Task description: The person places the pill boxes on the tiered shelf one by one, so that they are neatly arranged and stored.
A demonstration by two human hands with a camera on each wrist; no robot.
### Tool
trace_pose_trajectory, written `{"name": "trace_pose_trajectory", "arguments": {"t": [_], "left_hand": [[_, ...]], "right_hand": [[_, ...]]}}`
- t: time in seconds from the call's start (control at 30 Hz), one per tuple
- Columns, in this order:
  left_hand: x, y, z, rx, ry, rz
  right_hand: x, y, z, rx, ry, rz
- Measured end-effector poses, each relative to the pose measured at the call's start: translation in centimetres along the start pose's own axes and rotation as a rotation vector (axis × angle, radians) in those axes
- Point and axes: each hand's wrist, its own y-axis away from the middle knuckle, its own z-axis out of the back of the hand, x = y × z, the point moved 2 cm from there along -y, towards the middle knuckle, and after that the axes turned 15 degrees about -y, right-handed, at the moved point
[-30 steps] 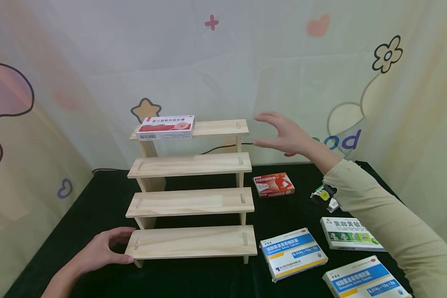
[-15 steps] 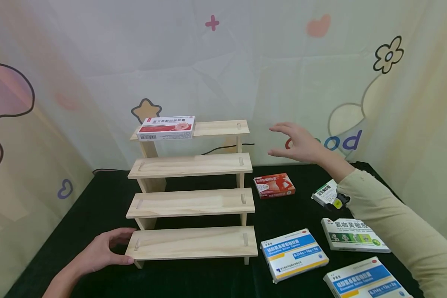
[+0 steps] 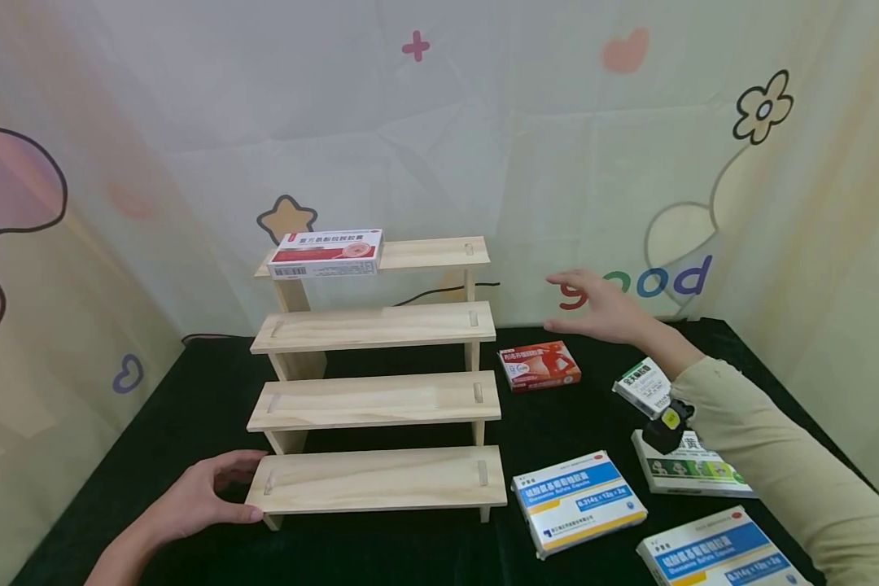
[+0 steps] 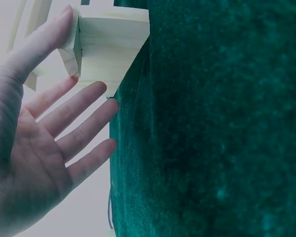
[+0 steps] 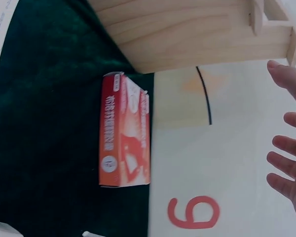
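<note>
A stepped wooden display stand [image 3: 373,407] with several shelves stands on the dark green cloth. My left hand [image 3: 201,498] holds the left end of its lowest shelf between thumb and index finger; in the left wrist view, the other fingers [image 4: 84,133] are spread out straight. On the top shelf, at the left, lies a white and red medicine box [image 3: 327,252]. My right hand [image 3: 604,309] hangs in the air right of the stand, fingers apart and holding nothing. Nearest below it is a red medicine box [image 3: 540,365], which the right wrist view shows closer up [image 5: 124,131].
Right of the stand lie two blue and white medicine boxes [image 3: 580,502], a white and green one [image 3: 696,468] partly behind the right sleeve, and a small white box [image 3: 643,387] with a barcode. A printed curtain [image 3: 439,146] hangs behind, with a thin black cable [image 3: 439,290] before it.
My right hand has moved right and down, away from the top shelf. The left hand keeps its place on the lowest shelf, and the boxes have not moved.
</note>
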Motion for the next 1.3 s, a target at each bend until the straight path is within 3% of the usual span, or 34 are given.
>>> {"name": "trace_pose_trajectory", "arguments": {"t": [0.37,1.3], "left_hand": [[-0.1,-0.1,0.0,-0.002,0.009,0.001],[0.1,0.1,0.0,-0.002,0.014,-0.002]], "right_hand": [[-2.6,0.5,-0.9,0.036,0.011,-0.051],[-8.4,1.5,-4.5,0.116,-0.098,-0.238]]}}
